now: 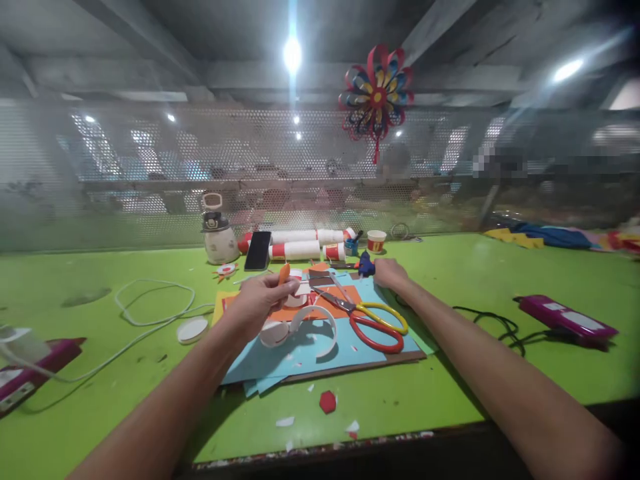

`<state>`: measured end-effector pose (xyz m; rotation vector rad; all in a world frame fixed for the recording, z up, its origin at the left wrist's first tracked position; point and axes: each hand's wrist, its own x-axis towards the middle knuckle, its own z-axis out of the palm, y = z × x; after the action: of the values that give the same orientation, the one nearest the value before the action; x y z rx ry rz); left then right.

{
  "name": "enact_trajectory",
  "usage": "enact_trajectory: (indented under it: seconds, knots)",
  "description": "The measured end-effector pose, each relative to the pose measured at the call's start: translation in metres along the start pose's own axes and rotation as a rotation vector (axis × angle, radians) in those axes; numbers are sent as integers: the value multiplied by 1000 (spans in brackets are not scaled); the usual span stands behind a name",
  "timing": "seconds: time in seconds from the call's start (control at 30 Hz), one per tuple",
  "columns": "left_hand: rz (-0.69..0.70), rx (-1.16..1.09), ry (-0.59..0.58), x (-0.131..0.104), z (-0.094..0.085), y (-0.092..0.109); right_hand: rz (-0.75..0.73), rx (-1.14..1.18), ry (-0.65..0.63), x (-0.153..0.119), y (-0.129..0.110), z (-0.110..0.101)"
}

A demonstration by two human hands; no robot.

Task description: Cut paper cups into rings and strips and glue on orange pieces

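Pinched between the fingers and thumb of my left hand [265, 297] is a small orange piece [284, 274], held over the paper sheets. My right hand [391, 273] is closed at the blue glue gun [366, 265], behind the stack's right corner. Scissors [353, 308] with red and yellow handles lie partly open on the blue paper [300, 357] and orange paper [345, 300]. A curled white strip [327, 328] rests below my left hand, near a white cup piece [274, 333].
Behind the sheets are a phone [258, 251], stacked paper cups [297, 251], a single cup [376, 241] and a white jar [221, 241]. Power strips lie left [40, 370] and right [565, 319], with cables. A red hexagon [327, 402] sits near the front edge.
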<state>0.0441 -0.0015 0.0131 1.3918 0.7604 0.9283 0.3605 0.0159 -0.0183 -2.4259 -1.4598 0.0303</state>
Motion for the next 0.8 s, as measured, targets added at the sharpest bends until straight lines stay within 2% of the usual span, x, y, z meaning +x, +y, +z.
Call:
enact_trajectory:
  seconds: [0.13,0.27,0.5,0.67,0.8]
  knots:
    - [-1,24,10,0,-1,0,11,-100,-6,11,6,11]
    - [20,15,10,2,-3,0,25,-133,-14,20,9,13]
    - [27,24,-5,4,-5,0,106,-94,-5,30,25,0]
    - [1,46,-19,0,0,0,88,-15,27,32,32,-10]
    - [14,63,-34,3,-3,-3,56,69,58,27,35,-17]
